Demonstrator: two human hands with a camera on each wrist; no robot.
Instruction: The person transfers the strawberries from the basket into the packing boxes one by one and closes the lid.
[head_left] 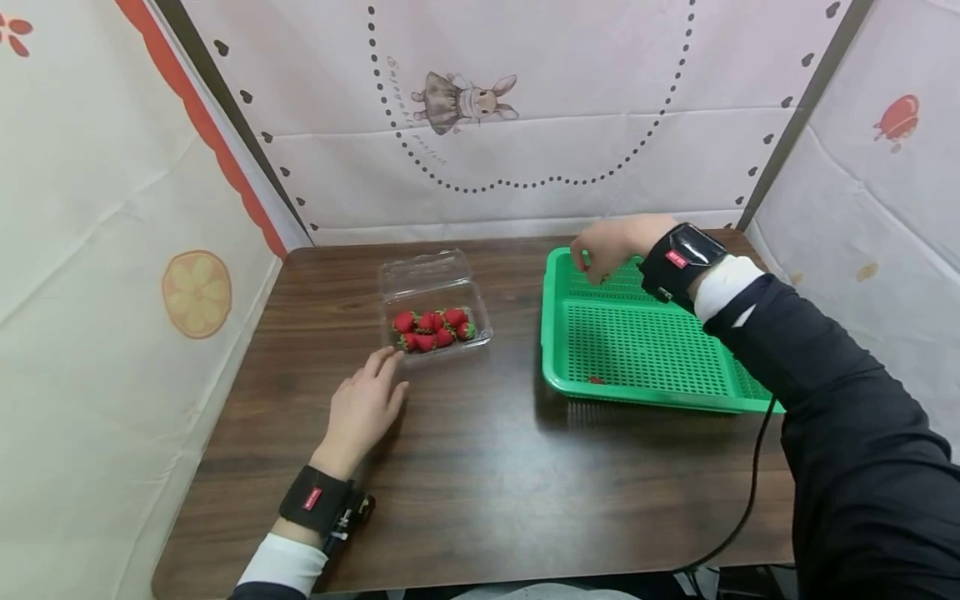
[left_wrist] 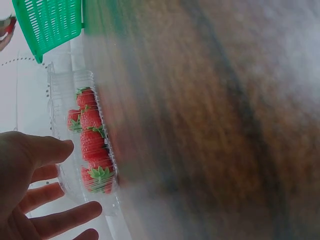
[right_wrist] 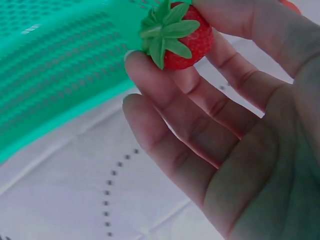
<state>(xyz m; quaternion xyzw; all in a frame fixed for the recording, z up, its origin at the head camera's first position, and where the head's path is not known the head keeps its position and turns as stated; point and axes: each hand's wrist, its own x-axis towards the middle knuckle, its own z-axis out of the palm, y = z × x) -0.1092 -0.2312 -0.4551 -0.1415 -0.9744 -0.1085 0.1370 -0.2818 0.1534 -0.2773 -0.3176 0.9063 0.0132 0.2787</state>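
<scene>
One strawberry (right_wrist: 187,37) pinched in right hand (head_left: 611,243) over green tray (head_left: 558,367) far rim; left hand (head_left: 362,410) flat, fingers relaxed, holding nothing, just short of clamshell box (head_left: 431,287) of strawberries (head_left: 435,328).

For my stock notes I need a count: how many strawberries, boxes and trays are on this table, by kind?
Strawberries: 8, with 7 strawberries in the box and 1 strawberry pinched by the right hand
Box: 1
Tray: 1
Total: 10
A red spot in the tray is too small to tell, so it is not counted.
</scene>
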